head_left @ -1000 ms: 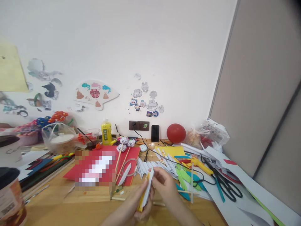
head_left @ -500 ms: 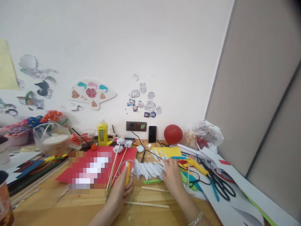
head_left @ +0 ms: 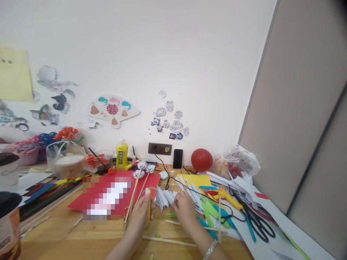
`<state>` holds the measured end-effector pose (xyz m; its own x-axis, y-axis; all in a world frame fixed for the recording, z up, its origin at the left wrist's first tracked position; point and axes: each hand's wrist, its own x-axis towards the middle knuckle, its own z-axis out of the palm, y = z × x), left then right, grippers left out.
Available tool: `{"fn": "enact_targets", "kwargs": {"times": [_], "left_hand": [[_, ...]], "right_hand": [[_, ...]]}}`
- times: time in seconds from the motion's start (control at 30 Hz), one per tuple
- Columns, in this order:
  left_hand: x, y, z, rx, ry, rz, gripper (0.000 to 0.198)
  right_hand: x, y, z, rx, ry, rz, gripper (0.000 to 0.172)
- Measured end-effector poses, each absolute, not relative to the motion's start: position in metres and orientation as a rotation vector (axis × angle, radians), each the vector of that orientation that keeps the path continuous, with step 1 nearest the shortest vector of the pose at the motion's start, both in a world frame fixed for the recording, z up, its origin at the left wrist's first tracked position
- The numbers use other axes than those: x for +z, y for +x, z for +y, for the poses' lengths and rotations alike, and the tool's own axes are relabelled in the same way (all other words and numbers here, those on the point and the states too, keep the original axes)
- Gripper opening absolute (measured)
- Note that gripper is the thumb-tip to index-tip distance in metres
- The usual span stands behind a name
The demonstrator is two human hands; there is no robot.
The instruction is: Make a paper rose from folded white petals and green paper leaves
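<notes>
My left hand (head_left: 140, 211) is wrapped round a flat yellow object (head_left: 149, 213) held on edge; its kind is not clear. A thin loop of wire or clear line (head_left: 155, 191) curves beside it. My right hand (head_left: 184, 208) hovers over the near side of a row of folded white paper strips (head_left: 164, 198), fingers curled together; whatever is between them is hidden. Two wooden sticks topped with crumpled white paper balls (head_left: 142, 168) lean on a red sheet (head_left: 81, 202) left of my left hand. Loose wooden sticks (head_left: 170, 241) lie on the table before my hands.
On the right are a yellow glue gun (head_left: 230, 198) with its black cord, black-handled scissors (head_left: 261, 225) and coloured paper scraps (head_left: 208, 211). A red balloon (head_left: 201, 159), a phone (head_left: 178, 159) and a yellow bottle (head_left: 121, 154) stand along the wall. A cup (head_left: 9, 224) is at the left edge.
My right hand has drawn back from the paper strips toward the left, closer to my left hand, and its fingers have curled. The left hand keeps its hold. The view has shifted slightly.
</notes>
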<state>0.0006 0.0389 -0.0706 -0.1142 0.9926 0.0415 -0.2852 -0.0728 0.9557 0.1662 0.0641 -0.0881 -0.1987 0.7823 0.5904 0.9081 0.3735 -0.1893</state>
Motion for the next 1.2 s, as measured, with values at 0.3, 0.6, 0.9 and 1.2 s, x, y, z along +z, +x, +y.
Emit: {"fn": "enact_targets", "kwargs": {"times": [0.3, 0.6, 0.9, 1.2], "left_hand": [[-0.069, 0.013, 0.031, 1.33, 0.973, 0.935, 0.059], [-0.057, 0.015, 0.018, 1.387, 1.004, 0.819, 0.051], [-0.059, 0.006, 0.029, 1.41, 1.03, 0.819, 0.052], [-0.07, 0.018, 0.028, 1.276, 1.103, 0.86, 0.054]], "right_hand": [[-0.091, 0.169, 0.037, -0.38, -1.023, -1.906, 0.019], [-0.084, 0.156, 0.01, -0.206, -0.795, -1.844, 0.013], [-0.081, 0.161, 0.018, -0.034, -0.969, -1.719, 0.016], [-0.071, 0.153, 0.015, 0.277, -1.11, -1.803, 0.006]]}}
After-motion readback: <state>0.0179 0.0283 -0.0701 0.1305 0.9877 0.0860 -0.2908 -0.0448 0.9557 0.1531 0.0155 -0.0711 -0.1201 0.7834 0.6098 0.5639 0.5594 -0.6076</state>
